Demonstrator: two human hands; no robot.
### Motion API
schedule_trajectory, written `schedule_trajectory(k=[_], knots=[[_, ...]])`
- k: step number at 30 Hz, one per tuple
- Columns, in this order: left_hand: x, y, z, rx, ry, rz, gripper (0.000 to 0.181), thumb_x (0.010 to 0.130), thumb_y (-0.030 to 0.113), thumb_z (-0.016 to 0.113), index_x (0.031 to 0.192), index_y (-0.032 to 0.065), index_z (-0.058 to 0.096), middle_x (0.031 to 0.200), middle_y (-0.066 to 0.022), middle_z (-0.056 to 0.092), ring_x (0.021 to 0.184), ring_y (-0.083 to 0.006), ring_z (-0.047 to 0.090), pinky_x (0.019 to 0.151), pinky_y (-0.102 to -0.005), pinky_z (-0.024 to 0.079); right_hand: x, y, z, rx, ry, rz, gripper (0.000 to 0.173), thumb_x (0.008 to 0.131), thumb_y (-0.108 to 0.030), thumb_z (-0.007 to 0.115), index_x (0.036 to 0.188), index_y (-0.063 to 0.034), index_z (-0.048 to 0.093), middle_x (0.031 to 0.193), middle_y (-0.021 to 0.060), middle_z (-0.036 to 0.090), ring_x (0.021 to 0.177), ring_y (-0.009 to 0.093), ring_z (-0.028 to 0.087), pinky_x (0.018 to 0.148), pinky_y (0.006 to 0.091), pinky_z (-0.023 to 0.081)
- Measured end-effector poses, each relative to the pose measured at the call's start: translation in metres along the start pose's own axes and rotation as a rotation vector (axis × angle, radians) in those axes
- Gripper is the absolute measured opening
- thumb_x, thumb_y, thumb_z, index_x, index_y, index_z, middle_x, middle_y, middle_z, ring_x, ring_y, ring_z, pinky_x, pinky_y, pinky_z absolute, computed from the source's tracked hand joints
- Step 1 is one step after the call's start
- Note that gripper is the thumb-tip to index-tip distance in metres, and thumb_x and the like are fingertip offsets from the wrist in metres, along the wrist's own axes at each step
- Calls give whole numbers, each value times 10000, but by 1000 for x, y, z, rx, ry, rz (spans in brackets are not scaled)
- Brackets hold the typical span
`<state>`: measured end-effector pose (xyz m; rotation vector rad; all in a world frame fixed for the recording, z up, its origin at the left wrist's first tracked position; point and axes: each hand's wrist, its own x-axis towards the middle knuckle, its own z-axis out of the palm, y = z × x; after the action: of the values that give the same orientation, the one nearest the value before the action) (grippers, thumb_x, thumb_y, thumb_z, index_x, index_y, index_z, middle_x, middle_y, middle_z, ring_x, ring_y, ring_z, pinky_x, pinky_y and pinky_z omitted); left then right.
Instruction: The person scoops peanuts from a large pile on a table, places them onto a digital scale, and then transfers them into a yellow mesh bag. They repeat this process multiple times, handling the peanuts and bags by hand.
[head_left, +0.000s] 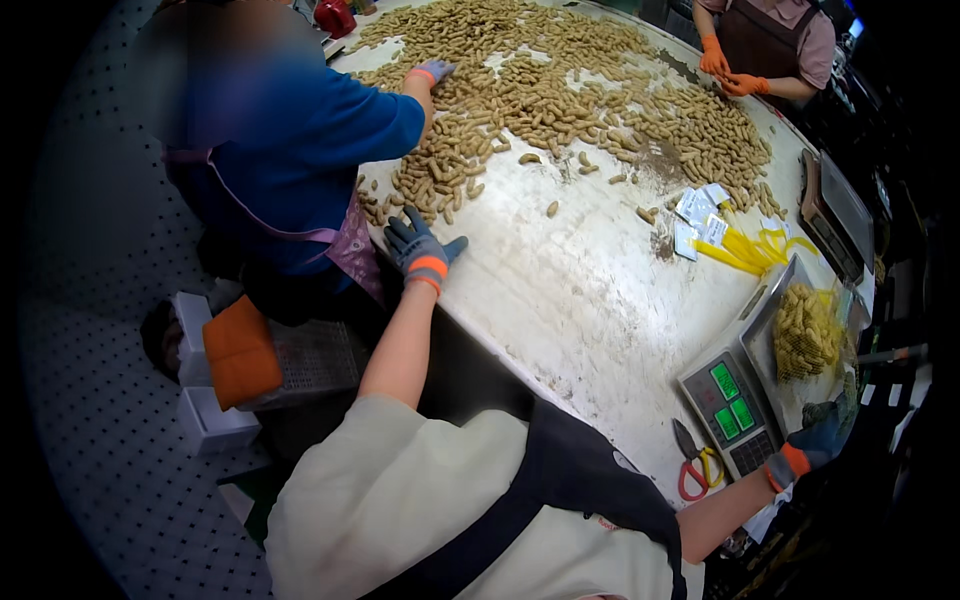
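Note:
My left hand, in a grey glove with an orange cuff band, lies with fingers spread at the near left table edge, beside the heap of unshelled peanuts. Out at the right, my right hand in a matching glove is beside the pan of a digital scale; its fingers are dim, so its grip cannot be told. On the pan rests a yellow mesh bag of peanuts. Scissors with one red and one yellow handle lie by the scale. Yellow mesh strips with white labels lie beyond.
A co-worker in blue stands close at left, a gloved hand on the peanuts. Another person in orange gloves stands across the table. A second scale is at far right. Crates and an orange cushion sit lower left.

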<state>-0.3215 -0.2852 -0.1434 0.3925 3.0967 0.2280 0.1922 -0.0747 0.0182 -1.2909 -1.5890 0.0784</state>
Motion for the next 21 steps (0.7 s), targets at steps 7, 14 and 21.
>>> schedule_trajectory(k=[7, 14, 21], knots=[[65, 52, 11, -41, -139, -96, 1162, 518, 726, 630, 1412, 278, 37, 1455, -161, 79, 1342, -316, 90, 1055, -488, 129, -2, 13, 2, 484, 66, 440, 362, 816, -107, 465, 1149, 13, 540, 928, 60, 571, 700, 126, 513, 582, 226, 402], [89, 104, 6, 32, -249, 80, 919, 638, 700, 549, 1393, 344, 165, 1471, -99, 67, 1329, -358, 123, 1011, -543, 195, -5, 30, -9, 345, -70, 456, 369, 820, -82, 477, 1169, 34, 501, 1103, 113, 559, 935, 205, 574, 757, 302, 485], [114, 110, 23, 105, -201, 169, 786, 724, 607, 517, 1366, 212, 295, 1405, -153, 251, 1228, -364, 341, 960, -459, 339, -7, 18, 1, 453, -74, 402, 417, 796, -100, 503, 1188, 42, 487, 1158, 134, 540, 1009, 228, 551, 856, 345, 452]])
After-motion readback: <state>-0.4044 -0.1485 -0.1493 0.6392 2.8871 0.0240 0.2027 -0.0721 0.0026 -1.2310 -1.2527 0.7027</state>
